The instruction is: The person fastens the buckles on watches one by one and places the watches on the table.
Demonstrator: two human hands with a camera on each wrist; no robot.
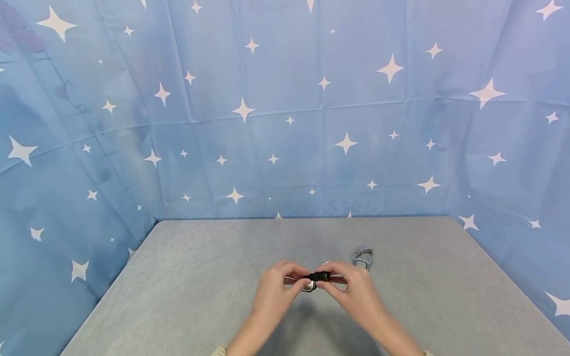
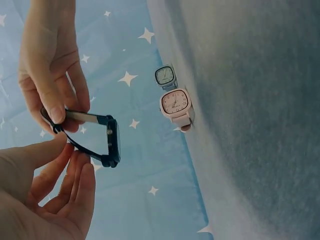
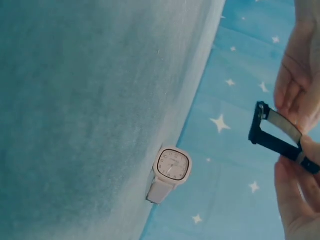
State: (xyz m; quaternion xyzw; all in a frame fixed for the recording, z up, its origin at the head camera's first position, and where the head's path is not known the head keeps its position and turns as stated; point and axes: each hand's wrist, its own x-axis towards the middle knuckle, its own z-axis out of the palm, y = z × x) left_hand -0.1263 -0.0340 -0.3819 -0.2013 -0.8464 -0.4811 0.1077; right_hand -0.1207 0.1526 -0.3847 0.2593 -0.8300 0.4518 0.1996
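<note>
A black wristwatch [image 1: 320,276] is held up over the table between both hands, its strap bent round into a loop. The left hand [image 1: 275,288] pinches the strap between thumb and fingers from the left. From the right, the right hand [image 1: 355,290] pinches the strap close to the left fingertips. In the left wrist view, the watch case [image 2: 114,141] hangs edge-on at the loop's far end, away from the fingers. The strap's inner side [image 3: 282,123] shows paler in the right wrist view. The fingers hide part of the strap ends.
On the grey table [image 1: 200,267] behind the hands lie a blue-grey watch [image 1: 362,258] and a pink watch [image 2: 176,102], the pink one mostly hidden by the right hand in the head view. A blue star-patterned curtain [image 1: 285,133] surrounds the table's back and sides.
</note>
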